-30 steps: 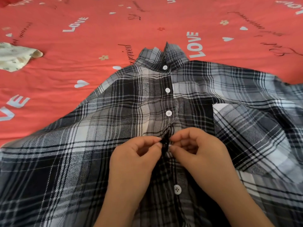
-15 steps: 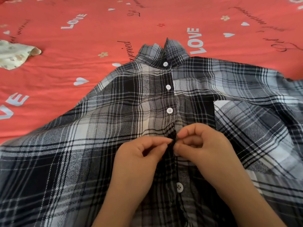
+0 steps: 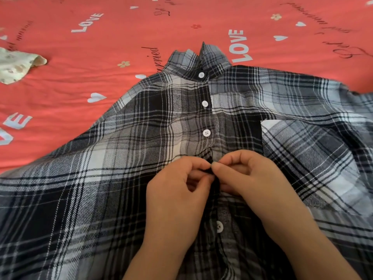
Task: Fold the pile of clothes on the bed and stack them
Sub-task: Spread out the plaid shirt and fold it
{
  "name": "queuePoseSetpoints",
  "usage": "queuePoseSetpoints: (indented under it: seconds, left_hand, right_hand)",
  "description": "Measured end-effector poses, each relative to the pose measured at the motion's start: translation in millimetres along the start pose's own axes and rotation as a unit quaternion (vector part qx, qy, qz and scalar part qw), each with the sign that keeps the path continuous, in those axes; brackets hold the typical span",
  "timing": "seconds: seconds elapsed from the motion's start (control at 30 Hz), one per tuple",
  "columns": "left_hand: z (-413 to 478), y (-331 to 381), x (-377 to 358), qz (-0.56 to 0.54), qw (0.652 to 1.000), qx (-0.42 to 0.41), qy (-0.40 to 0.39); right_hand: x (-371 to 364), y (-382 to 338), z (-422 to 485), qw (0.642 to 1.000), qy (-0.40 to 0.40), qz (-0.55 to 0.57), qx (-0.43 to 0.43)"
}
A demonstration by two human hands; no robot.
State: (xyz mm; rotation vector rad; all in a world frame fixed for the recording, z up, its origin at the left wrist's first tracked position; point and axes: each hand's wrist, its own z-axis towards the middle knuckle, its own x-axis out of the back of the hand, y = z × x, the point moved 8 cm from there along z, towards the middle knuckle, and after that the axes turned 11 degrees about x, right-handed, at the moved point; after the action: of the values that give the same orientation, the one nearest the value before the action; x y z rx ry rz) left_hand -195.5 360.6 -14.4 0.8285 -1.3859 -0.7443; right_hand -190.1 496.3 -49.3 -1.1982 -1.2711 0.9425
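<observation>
Pinching plaid shirt [image 3: 131, 178] placket | left hand [image 3: 177, 201], right hand [image 3: 256, 184] | grips meet mid-front

White "LOVE" lettering [image 3: 240, 46] repeated across red bedsheet [image 3: 80, 81]; black cursive script [image 3: 153, 57] alongside, illegible.

Bright, even daylight with no glare; only soft shadows beneath the hands at lower centre. Slightly soft overall, with wide-angle stretching and blur toward the frame edges.

Left hand [image 3: 175, 196], right hand [image 3: 255, 179] on shirt [image 3: 113, 178]
</observation>
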Motion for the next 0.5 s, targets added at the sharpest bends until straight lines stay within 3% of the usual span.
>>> queuePoseSetpoints:
  seconds: [0.3,0.5]
  left_hand:
    - [-7.3,5.9,-2.1,0.094,0.992,-0.080,0.029]
    - [-4.6,4.6,0.0,0.053,0.996,-0.060,0.035]
  right_hand:
    - [2.4,-0.4,0.1,1.000,0.010,-0.002,-0.005]
    - [4.4,2.1,1.7,1.000,0.023,-0.018,0.010]
